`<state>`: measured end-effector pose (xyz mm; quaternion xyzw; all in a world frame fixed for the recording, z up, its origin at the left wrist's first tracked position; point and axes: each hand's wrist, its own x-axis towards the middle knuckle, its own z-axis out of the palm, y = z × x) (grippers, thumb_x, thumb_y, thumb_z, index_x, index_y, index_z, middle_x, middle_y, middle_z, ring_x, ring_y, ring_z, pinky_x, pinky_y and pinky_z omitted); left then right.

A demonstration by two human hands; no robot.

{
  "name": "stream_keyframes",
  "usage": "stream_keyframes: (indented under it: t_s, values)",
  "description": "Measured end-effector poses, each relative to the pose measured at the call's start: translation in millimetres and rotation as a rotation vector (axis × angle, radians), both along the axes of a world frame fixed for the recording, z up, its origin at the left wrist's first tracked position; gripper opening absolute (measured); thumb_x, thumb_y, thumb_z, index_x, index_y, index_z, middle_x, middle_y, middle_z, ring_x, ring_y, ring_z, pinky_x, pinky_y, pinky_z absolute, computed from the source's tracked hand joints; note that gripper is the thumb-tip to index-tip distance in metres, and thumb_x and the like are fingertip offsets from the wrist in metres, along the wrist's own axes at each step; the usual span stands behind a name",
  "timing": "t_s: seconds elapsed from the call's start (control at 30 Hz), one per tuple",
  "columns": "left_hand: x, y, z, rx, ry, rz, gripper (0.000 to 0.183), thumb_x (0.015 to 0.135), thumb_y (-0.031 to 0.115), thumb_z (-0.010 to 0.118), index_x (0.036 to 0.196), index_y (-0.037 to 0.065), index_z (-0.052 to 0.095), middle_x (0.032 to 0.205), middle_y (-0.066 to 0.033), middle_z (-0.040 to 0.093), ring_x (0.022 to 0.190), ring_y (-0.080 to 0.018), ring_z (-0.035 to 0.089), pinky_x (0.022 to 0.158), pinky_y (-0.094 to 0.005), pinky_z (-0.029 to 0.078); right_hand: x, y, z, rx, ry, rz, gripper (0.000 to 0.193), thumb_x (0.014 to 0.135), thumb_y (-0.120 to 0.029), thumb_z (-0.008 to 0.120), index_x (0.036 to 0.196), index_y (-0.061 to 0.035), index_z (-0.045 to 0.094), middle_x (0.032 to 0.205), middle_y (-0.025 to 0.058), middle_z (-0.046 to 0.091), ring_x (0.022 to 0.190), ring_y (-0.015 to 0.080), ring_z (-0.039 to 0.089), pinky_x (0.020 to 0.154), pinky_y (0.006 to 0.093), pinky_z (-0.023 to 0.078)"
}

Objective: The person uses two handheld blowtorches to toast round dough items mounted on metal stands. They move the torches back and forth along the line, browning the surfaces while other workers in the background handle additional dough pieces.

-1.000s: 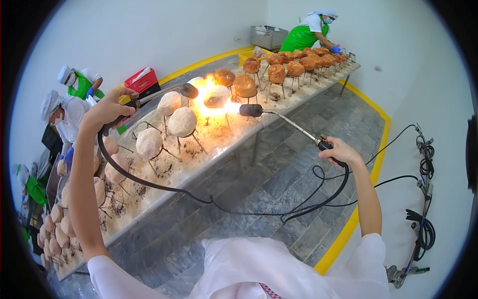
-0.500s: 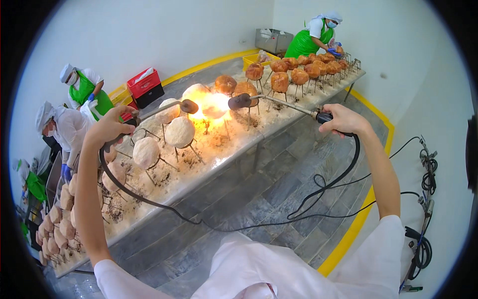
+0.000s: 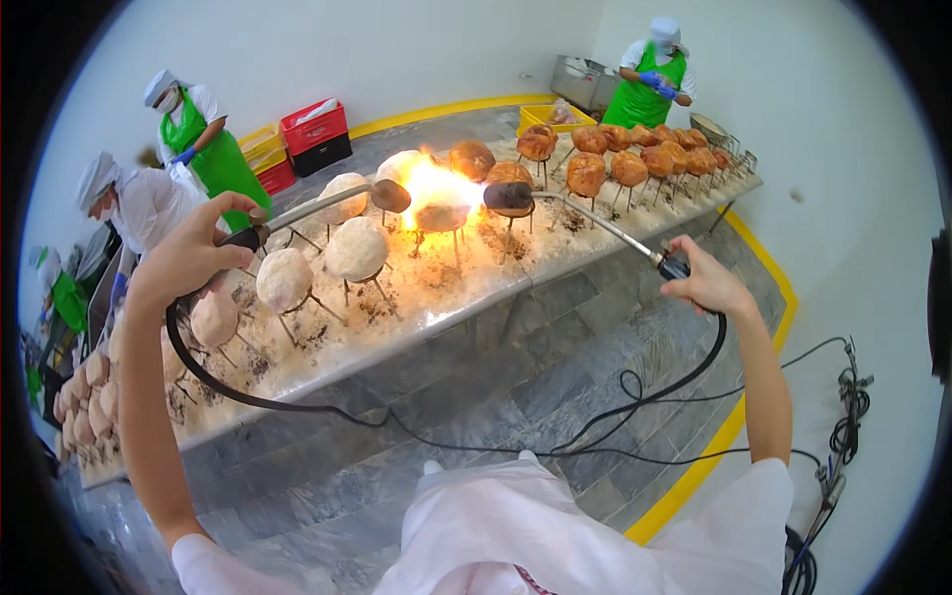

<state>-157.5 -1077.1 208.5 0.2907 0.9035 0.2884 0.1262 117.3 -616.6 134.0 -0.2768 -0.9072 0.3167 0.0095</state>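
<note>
My left hand (image 3: 188,253) is closed around the dark handle of a gas torch (image 3: 327,204) with a metal tube and a dark round nozzle. A second gas torch (image 3: 600,222) is in the closed grip of my right hand (image 3: 706,278). Their nozzles point at each other from either side. Bright flame (image 3: 436,178) fills the gap and hides most of a round piece (image 3: 441,216) on a metal stand. Pale round pieces (image 3: 357,249), resembling peeled coconuts, sit on stands to the left. Browned ones (image 3: 585,175) stand farther right.
The long table (image 3: 476,297) has a crusted, scorched top. Black hoses (image 3: 327,410) hang from both torches toward the right wall. Two co-workers stand at the left; another person (image 3: 650,79) in a green apron is at the far right end. Red (image 3: 314,127) and yellow crates stand behind.
The view has shifted, so the table sits farther right and more floor shows. The flame has spread upward. The far co-worker has straightened up, hands drawn together in front.
</note>
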Motion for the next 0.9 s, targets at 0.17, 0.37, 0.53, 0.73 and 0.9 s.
stream_keyframes:
  t_s: [0.17, 0.37, 0.53, 0.73, 0.9]
  values:
    - [42, 37, 0, -0.016, 0.047, 0.121, 0.054, 0.073, 0.004, 0.063, 0.123, 0.008, 0.043, 0.063, -0.0025, 0.056, 0.042, -0.0057, 0.044, 0.037, -0.0209, 0.032, 26, 34, -27, -0.005, 0.018, 0.05, 0.058, 0.071, -0.013, 0.07, 0.118, -0.0049, 0.037, 0.064, 0.0065, 0.051, 0.047, 0.0146, 0.051, 0.036, 0.0271, 0.037]
    - [93, 91, 3, -0.022, 0.096, 0.241, 0.053, 0.075, 0.007, 0.063, 0.123, 0.009, 0.043, 0.063, -0.002, 0.055, 0.041, -0.0058, 0.043, 0.037, -0.0216, 0.032, 51, 83, -78, -0.031, 0.076, 0.117, 0.064, 0.068, -0.016, 0.071, 0.121, -0.0068, 0.038, 0.076, 0.0126, 0.058, 0.057, 0.0207, 0.057, 0.055, 0.0336, 0.045]
    - [133, 130, -1, -0.003, 0.091, 0.314, 0.053, 0.075, 0.004, 0.062, 0.124, 0.007, 0.042, 0.06, -0.0012, 0.053, 0.04, -0.0059, 0.044, 0.037, -0.0222, 0.033, 34, 113, -105, -0.156, 0.096, 0.153, 0.066, 0.068, -0.013, 0.07, 0.125, -0.0085, 0.038, 0.075, 0.0104, 0.059, 0.056, 0.0189, 0.058, 0.053, 0.0318, 0.045]
    - [155, 161, 12, -0.063, 0.092, 0.338, 0.053, 0.075, 0.003, 0.062, 0.124, 0.007, 0.042, 0.065, -0.0028, 0.055, 0.04, -0.0066, 0.045, 0.036, -0.0214, 0.034, 24, 126, -110, -0.093, 0.112, 0.206, 0.061, 0.07, -0.017, 0.068, 0.123, -0.0093, 0.039, 0.08, 0.015, 0.061, 0.068, 0.0284, 0.062, 0.063, 0.0389, 0.047]
    - [156, 183, 15, -0.11, 0.113, 0.389, 0.053, 0.075, 0.003, 0.063, 0.124, 0.007, 0.042, 0.067, -0.0034, 0.056, 0.04, -0.007, 0.045, 0.036, -0.0212, 0.035, 38, 138, -115, 0.12, 0.151, 0.199, 0.053, 0.072, -0.026, 0.067, 0.116, -0.0069, 0.043, 0.089, 0.0225, 0.062, 0.087, 0.0412, 0.059, 0.077, 0.045, 0.044]
